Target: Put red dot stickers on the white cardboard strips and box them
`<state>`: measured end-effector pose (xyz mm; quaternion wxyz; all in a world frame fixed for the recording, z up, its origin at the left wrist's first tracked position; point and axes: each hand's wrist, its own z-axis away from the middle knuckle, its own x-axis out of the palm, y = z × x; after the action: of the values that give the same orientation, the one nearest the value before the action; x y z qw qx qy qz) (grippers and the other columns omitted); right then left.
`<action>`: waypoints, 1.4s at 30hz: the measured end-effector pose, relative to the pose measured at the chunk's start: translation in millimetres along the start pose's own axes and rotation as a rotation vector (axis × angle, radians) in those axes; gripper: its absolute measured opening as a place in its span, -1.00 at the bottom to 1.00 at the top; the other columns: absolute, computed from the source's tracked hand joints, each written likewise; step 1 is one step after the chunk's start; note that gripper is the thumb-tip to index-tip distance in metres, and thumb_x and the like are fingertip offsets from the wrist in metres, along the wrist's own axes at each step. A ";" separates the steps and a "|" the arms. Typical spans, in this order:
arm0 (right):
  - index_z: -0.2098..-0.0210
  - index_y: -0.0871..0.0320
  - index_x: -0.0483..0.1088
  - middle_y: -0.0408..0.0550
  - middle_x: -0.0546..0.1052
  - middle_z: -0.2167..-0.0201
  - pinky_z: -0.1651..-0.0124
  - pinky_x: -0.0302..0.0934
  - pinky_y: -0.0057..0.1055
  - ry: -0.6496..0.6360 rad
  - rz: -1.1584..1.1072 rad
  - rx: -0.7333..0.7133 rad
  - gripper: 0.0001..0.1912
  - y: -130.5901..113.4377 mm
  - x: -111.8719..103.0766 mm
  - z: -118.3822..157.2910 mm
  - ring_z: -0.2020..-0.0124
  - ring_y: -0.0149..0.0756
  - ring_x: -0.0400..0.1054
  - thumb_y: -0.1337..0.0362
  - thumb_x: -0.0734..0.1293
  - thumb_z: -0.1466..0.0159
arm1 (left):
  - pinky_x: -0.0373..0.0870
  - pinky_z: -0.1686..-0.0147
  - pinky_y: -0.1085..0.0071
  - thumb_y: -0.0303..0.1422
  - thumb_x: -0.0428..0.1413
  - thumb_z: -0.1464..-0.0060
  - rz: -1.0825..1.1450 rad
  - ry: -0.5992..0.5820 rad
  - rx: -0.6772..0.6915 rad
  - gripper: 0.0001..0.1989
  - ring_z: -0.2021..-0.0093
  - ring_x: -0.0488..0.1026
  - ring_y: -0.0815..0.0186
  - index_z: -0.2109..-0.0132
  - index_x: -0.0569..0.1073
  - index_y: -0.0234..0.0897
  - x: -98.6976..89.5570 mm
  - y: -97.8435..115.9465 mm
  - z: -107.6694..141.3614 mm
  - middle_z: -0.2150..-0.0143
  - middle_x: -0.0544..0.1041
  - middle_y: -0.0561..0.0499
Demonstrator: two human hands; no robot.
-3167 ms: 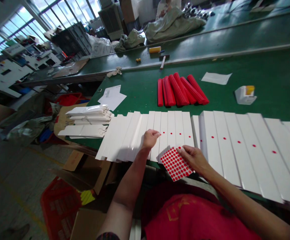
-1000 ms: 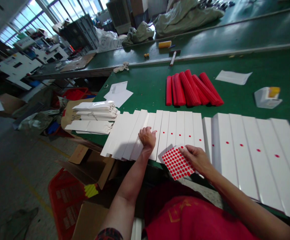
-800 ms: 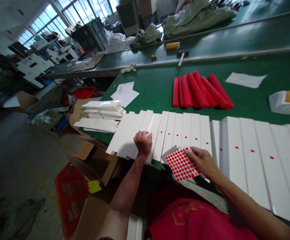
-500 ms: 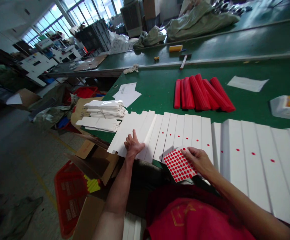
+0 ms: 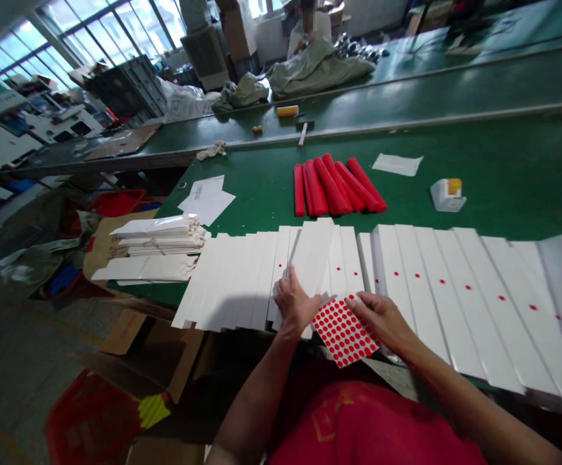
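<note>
Now the left hand [image 5: 294,305] has dropped lower, fingers spread on a raised, folded white card strip [image 5: 312,265]; the right hand [image 5: 380,321] pinches the red dot sticker sheet [image 5: 343,330] at the strips' near edge.

- A sticker sheet [image 5: 345,330] is showing tight rows of solid red dots on a white backing.
- Folded white card blanks [image 5: 431,310] are each bearing one small red dot, the dots running in a line across the row.
- Rolled tubes [image 5: 332,187] are showing bright red with lengthwise ribbing.
- The desk [image 5: 504,168] is gleaming dark green.
- A shirt [image 5: 373,429] is showing red with a gold printed mark.
- A plastic crate [image 5: 90,423] is showing red beside a yellow striped scrap [image 5: 152,410].
</note>
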<state>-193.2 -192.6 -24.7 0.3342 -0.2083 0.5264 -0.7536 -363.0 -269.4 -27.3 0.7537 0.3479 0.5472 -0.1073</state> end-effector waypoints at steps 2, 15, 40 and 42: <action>0.49 0.15 0.24 -0.23 0.26 0.65 0.58 0.01 -0.49 0.041 -0.006 0.009 -0.53 -1.9 -11.4 9.4 0.63 -0.42 0.15 -0.13 0.30 -0.21 | 0.23 -0.06 -0.02 -0.16 0.22 0.18 0.003 -0.006 0.003 -0.04 -0.11 0.28 -0.08 -0.35 0.04 -0.24 16.3 24.1 6.1 -0.06 0.35 -0.25; 0.42 0.14 0.30 -0.19 0.32 0.64 0.65 0.06 -0.49 0.191 -0.133 0.080 -0.50 -4.6 -71.2 31.2 0.67 -0.41 0.17 -0.20 0.36 -0.14 | 0.32 -0.05 0.26 -0.27 -0.01 -0.20 0.355 -0.143 0.102 -0.53 -0.04 0.41 0.13 -0.18 0.34 -0.43 31.0 52.0 -7.0 -0.06 0.44 -0.32; 0.46 0.15 0.30 -0.18 0.36 0.62 0.59 0.11 -0.49 0.008 -0.073 -0.008 -0.53 -27.4 -36.6 -3.9 0.62 -0.39 0.23 -0.15 0.38 -0.14 | 0.35 0.36 0.50 -0.39 0.16 0.00 0.774 -0.344 0.355 -0.90 0.40 0.39 0.42 0.35 0.54 -0.34 -13.7 43.3 -7.6 0.41 0.50 0.03; 0.46 0.15 0.31 -0.18 0.37 0.61 0.58 0.11 -0.48 0.018 -0.066 -0.005 -0.53 -26.0 -35.5 -3.8 0.61 -0.38 0.23 -0.16 0.37 -0.13 | 0.35 0.32 0.48 -0.41 0.16 0.00 0.732 -0.319 0.388 -0.92 0.37 0.40 0.41 0.36 0.54 -0.33 -13.3 41.9 -7.5 0.39 0.49 0.03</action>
<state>-178.7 -158.7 -0.5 0.3035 -0.2196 0.5242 -0.7648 -350.9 -236.7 0.6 0.7378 0.6329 0.2345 0.0137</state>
